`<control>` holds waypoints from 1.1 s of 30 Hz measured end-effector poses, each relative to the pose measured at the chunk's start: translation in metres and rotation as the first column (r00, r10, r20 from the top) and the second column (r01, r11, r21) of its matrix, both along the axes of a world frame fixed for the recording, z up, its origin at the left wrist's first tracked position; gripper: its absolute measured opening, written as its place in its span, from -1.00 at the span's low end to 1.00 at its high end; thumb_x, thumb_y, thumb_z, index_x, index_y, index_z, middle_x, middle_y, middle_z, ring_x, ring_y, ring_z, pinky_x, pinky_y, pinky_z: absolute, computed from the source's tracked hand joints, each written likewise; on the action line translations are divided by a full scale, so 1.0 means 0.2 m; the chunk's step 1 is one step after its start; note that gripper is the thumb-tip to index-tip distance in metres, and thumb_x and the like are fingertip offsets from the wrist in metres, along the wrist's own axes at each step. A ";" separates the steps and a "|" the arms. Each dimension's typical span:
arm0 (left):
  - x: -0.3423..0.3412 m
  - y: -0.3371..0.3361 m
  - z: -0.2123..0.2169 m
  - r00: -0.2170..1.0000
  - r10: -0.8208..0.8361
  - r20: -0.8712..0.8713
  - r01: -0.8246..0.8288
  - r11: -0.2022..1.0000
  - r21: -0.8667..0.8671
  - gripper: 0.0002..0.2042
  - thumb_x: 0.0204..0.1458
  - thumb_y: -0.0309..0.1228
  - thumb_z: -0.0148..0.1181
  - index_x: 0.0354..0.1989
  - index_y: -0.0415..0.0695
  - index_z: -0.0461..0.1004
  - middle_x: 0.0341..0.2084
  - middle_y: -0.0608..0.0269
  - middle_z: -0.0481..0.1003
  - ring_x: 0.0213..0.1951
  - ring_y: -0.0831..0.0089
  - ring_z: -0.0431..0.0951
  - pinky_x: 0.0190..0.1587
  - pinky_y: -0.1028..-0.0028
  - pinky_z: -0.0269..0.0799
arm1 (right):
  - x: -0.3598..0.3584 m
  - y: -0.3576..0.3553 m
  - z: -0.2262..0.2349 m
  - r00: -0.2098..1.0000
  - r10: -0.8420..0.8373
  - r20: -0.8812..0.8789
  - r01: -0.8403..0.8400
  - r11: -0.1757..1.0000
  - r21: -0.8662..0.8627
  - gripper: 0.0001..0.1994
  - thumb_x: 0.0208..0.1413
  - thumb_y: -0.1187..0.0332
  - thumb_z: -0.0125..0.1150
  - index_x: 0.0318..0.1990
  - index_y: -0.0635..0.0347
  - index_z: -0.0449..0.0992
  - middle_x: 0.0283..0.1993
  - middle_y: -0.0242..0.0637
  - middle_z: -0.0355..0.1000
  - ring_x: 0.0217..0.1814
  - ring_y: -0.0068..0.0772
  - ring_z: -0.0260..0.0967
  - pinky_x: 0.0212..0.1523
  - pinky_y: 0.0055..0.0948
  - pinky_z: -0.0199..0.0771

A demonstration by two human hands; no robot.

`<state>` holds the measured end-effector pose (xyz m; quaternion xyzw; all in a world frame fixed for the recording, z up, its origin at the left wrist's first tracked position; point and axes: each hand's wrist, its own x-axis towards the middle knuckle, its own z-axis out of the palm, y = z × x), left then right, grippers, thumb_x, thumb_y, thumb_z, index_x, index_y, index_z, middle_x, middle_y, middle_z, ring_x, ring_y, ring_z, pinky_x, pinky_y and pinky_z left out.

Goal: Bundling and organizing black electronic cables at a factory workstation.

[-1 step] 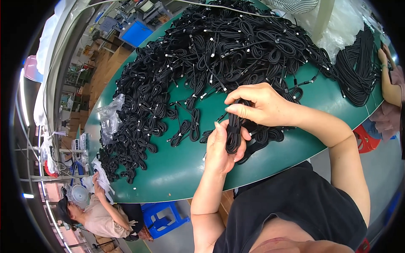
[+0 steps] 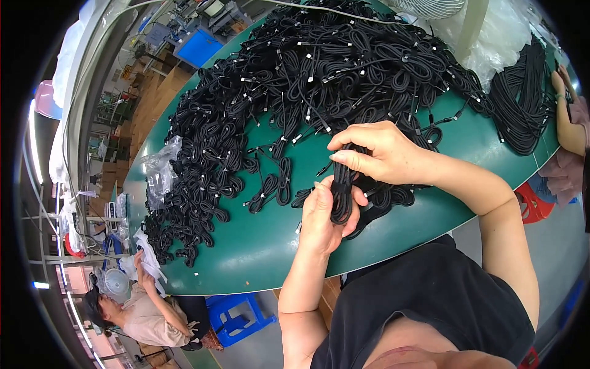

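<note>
From the head camera, the left hand [image 2: 324,215] has its fingers wrapped around a small coiled bundle of black cable [image 2: 342,195], just over the near edge of the round green table [image 2: 258,246]. The right hand [image 2: 376,150] pinches the top of the same bundle. A big heap of black cables [image 2: 307,67] covers the far side. A crinkly clear plastic bag [image 2: 161,169] lies at the left edge. Another person [image 2: 138,310] sits low by the table, partly cut off. The hands hide the bundle's ends.

Black cable coil [image 2: 342,198] between both hands
</note>
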<state>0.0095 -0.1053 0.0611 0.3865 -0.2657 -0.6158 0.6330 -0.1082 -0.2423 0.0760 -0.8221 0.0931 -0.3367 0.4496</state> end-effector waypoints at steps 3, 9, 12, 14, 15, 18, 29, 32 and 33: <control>0.03 0.02 -0.06 0.993 0.003 0.115 0.006 0.997 -0.081 -0.46 0.14 -0.02 -0.18 -0.03 -0.36 0.19 -0.36 0.07 0.40 -0.66 0.57 0.34 -0.67 0.65 0.26 | 0.03 0.02 -0.05 0.989 -0.066 0.129 0.089 0.979 -0.183 -0.82 -0.01 0.42 0.18 -0.26 0.30 0.44 -0.40 -0.18 0.42 -0.44 -0.31 0.42 -0.48 -0.49 0.42; 0.02 0.05 -0.14 0.900 0.312 0.303 -0.307 0.949 -0.068 -0.67 0.13 -0.40 -0.03 0.00 -0.35 0.24 -0.36 0.11 0.43 -0.48 0.47 0.48 -0.47 0.56 0.46 | 0.01 0.01 -0.04 0.962 -0.243 0.126 0.254 0.964 -0.080 -0.88 -0.06 0.51 0.17 -0.33 0.32 0.42 -0.39 -0.19 0.41 -0.39 -0.40 0.42 -0.42 -0.50 0.40; 0.02 0.06 -0.16 0.872 0.337 0.356 -0.341 0.939 -0.054 -0.73 0.11 -0.50 -0.04 -0.03 -0.35 0.27 -0.44 0.14 0.45 -0.46 0.49 0.49 -0.43 0.54 0.48 | 0.04 0.05 -0.10 0.908 -0.211 0.363 0.300 0.931 -0.209 -0.85 -0.08 0.51 0.19 -0.32 0.33 0.40 -0.37 -0.15 0.42 -0.38 -0.36 0.43 -0.41 -0.49 0.42; 0.01 0.06 -0.16 0.887 0.314 0.339 -0.316 0.947 -0.050 -0.75 0.12 -0.53 -0.07 -0.04 -0.35 0.28 -0.44 0.12 0.45 -0.47 0.47 0.49 -0.43 0.54 0.48 | 0.01 0.05 -0.15 0.950 -0.187 0.250 0.246 0.940 -0.235 -0.80 -0.12 0.52 0.21 -0.30 0.35 0.39 -0.35 -0.12 0.43 -0.38 -0.30 0.44 -0.40 -0.47 0.45; 0.00 0.06 -0.16 0.888 0.314 0.337 -0.317 0.947 -0.047 -0.75 0.12 -0.53 -0.07 -0.04 -0.35 0.28 -0.44 0.12 0.45 -0.47 0.47 0.49 -0.43 0.54 0.48 | 0.00 0.04 -0.15 0.939 -0.176 0.297 0.276 0.899 -0.340 -0.80 -0.13 0.50 0.23 -0.32 0.34 0.39 -0.37 -0.15 0.41 -0.44 -0.32 0.42 -0.50 -0.51 0.43; -0.01 0.04 -0.17 0.902 0.319 0.292 -0.336 0.942 0.008 -0.78 0.12 -0.55 -0.11 -0.08 -0.35 0.29 -0.44 0.09 0.46 -0.50 0.46 0.50 -0.44 0.54 0.48 | -0.01 0.07 -0.16 0.902 -0.151 0.404 0.380 0.723 -0.577 -0.79 -0.15 0.45 0.25 -0.34 0.34 0.40 -0.41 -0.21 0.39 -0.52 -0.35 0.39 -0.63 -0.55 0.39; -0.10 0.13 -0.18 0.996 -0.043 -0.081 0.047 0.998 0.051 -0.85 0.06 -0.48 0.06 -0.27 -0.26 0.27 -0.50 0.08 0.48 -0.65 0.44 0.48 -0.66 0.55 0.41 | -0.02 0.04 -0.17 0.971 -0.236 0.033 0.207 0.903 0.377 -0.90 0.03 0.51 0.09 -0.50 0.31 0.41 -0.58 -0.30 0.37 -0.60 -0.59 0.29 -0.58 -0.61 0.27; -0.11 0.15 -0.19 0.993 -0.056 0.106 0.037 0.984 0.176 -0.83 0.04 -0.45 0.07 -0.27 -0.28 0.28 -0.45 -0.03 0.48 -0.63 0.40 0.49 -0.65 0.55 0.41 | -0.04 0.07 -0.17 0.969 -0.226 0.101 0.225 0.974 0.021 -0.91 0.00 0.52 0.11 -0.51 0.29 0.41 -0.59 -0.26 0.35 -0.63 -0.57 0.28 -0.62 -0.59 0.25; -0.09 0.16 -0.18 0.974 -0.097 0.204 0.057 0.980 0.191 -0.81 0.06 -0.46 0.05 -0.23 -0.31 0.28 -0.39 -0.03 0.48 -0.51 0.38 0.53 -0.49 0.51 0.47 | -0.04 0.08 -0.17 0.960 -0.244 0.138 0.253 0.966 -0.052 -0.88 -0.03 0.50 0.15 -0.53 0.25 0.35 -0.63 -0.26 0.32 -0.66 -0.42 0.30 -0.65 -0.51 0.26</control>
